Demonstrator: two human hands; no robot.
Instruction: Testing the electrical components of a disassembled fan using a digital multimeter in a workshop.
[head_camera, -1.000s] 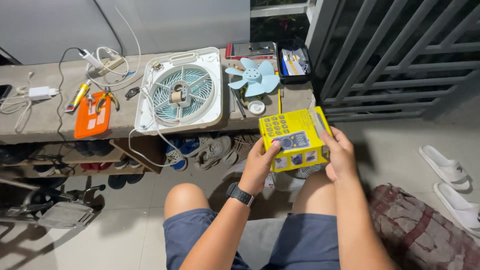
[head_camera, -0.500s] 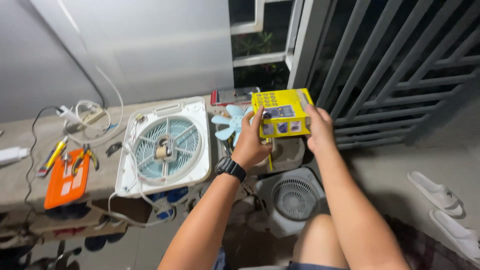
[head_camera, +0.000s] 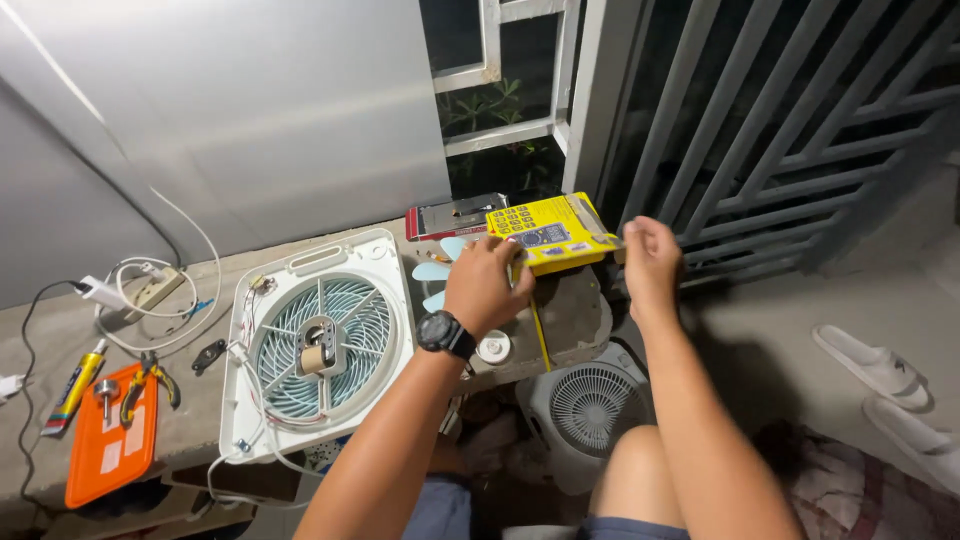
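The yellow box (head_camera: 553, 231) is at the far right end of the concrete bench (head_camera: 575, 310), near the window frame, and both hands are on it. The left hand (head_camera: 487, 285) is closed on its near left edge; this hand hides the corner of the box and most of the pale blue fan blade (head_camera: 436, 272) that lies under it. The right hand (head_camera: 650, 255) is closed at the right end of the box, fingers curled, but I cannot tell exactly what part it pinches, because the fingers cover it. The prints on the box lid are too small to make out.

Behind the box lies a flat dark package with red edge (head_camera: 455, 215), partly hidden by it. Left of the hands is a white square fan housing (head_camera: 318, 345) with its grille open and the motor showing in the middle, thin wires along its edge. A small white round cap (head_camera: 494, 347) lies just beside the left wrist with the black watch (head_camera: 446, 334). At the far left are an orange tray (head_camera: 108, 440) with pliers (head_camera: 146, 382) on it, a glue tube (head_camera: 73, 388), and a white power strip (head_camera: 150, 289) with cables. Under the bench stands a grey round fan (head_camera: 590, 405), partly cut off by the right arm and knee. White slippers (head_camera: 885, 365) lie on the floor at right.
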